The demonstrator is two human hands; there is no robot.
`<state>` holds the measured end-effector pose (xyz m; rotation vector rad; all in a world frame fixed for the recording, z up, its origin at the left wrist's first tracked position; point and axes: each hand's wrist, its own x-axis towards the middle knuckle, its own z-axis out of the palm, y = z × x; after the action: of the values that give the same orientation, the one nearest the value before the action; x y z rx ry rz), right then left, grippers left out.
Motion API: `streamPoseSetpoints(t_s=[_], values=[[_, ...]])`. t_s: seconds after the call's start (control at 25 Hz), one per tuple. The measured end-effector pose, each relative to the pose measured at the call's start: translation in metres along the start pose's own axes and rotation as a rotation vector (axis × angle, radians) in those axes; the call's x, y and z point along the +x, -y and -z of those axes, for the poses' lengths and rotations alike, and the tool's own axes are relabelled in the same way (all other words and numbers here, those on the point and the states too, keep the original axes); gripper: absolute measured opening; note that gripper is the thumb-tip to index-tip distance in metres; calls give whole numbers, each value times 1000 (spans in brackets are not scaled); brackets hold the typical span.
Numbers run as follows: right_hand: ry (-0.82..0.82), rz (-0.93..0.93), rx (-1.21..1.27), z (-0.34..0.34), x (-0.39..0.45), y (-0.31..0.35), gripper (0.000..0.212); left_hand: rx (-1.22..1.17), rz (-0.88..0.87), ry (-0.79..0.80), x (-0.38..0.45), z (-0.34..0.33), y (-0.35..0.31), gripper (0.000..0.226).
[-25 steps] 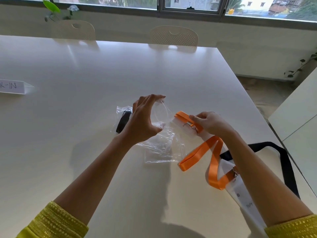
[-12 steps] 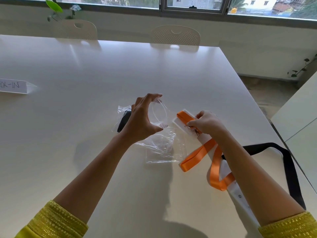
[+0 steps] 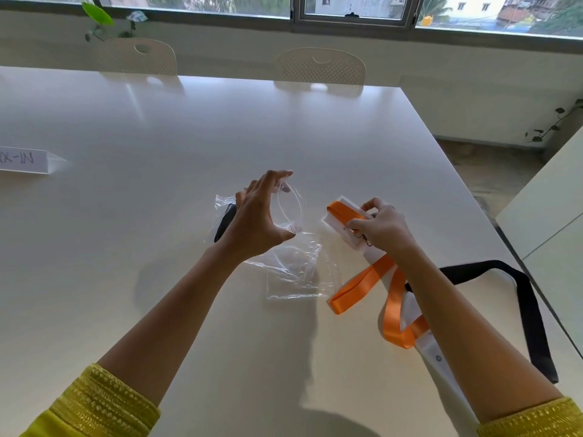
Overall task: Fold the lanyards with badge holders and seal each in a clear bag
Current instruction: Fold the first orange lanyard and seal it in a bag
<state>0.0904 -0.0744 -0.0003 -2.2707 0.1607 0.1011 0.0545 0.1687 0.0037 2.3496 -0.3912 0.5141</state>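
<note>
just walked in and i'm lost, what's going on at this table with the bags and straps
A person is packing lanyards at a white table. The left hand holds open the mouth of a crumpled clear plastic bag. The right hand grips a white badge holder with the orange ribbon lanyard folded over it, beside the bag and not yet inside. A black strap lanyard lies loose to the right.

Looking like an office meeting room: large white conference table [image 3: 220, 130] stretching away beyond the fingertips, two perforated white chairs [image 3: 320, 69] sitting tucked in at its far edge, folded paper name tent [image 3: 26, 160] standing well off to the fingers' left, window band [image 3: 347, 11] running along the wall behind, second white table [image 3: 549, 209] showing at far right.
</note>
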Motion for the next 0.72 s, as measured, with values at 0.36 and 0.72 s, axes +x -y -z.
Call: streamPoseSetpoints(t_s=[0.36, 0.72], values=[[61, 173, 248, 37, -30, 44, 30, 171, 16, 157, 18, 2, -1, 82], [28, 328, -117, 23, -48, 67, 41, 147, -64, 168, 21, -20, -19, 68]])
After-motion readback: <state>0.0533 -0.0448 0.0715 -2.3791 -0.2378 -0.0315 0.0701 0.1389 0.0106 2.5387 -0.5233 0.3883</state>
